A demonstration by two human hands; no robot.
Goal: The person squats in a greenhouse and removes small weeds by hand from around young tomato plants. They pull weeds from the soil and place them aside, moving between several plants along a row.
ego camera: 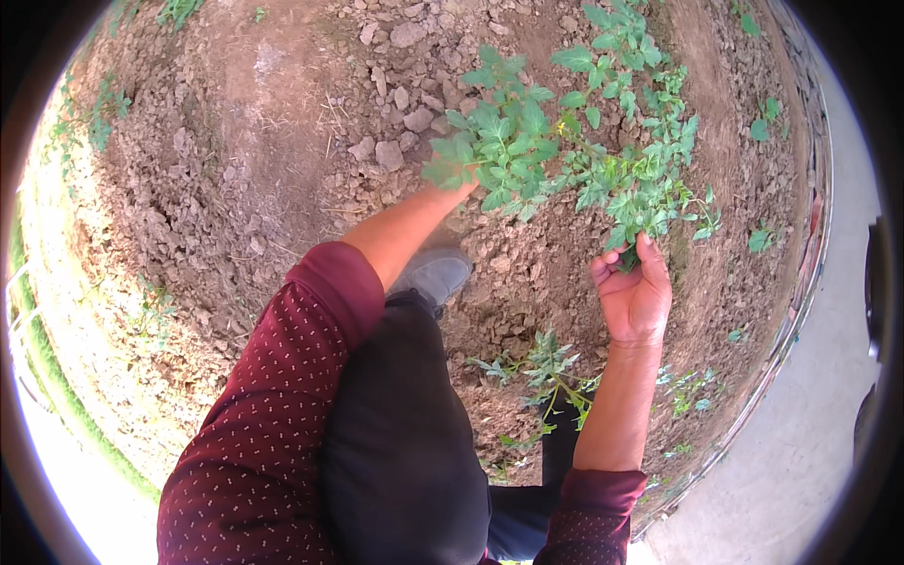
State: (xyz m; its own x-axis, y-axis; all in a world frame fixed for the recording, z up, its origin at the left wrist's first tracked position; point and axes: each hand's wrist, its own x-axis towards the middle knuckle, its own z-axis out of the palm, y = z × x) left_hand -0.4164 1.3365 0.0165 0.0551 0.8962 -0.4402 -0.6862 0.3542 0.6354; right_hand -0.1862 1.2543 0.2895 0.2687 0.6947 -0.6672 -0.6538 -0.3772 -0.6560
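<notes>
A leafy tomato plant (519,141) spreads over the soil in front of me, with a small yellow flower (561,128) among its stems. My left hand (466,185) reaches in under the left side of the foliage. Leaves cover its fingers, so what it touches is hidden. At the plant's near right edge, my right hand (635,293) is palm up. Its thumb and fingers close around a drooping tomato leaf (627,258) still among the other foliage.
Dry, cloddy soil (191,183) surrounds the plant, with stones (388,155) beyond my left forearm. My shoe (434,274) stands just below that forearm. Another small tomato plant (551,364) grows beside my leg. A brick edging (816,219) borders concrete paving (798,424) on the right.
</notes>
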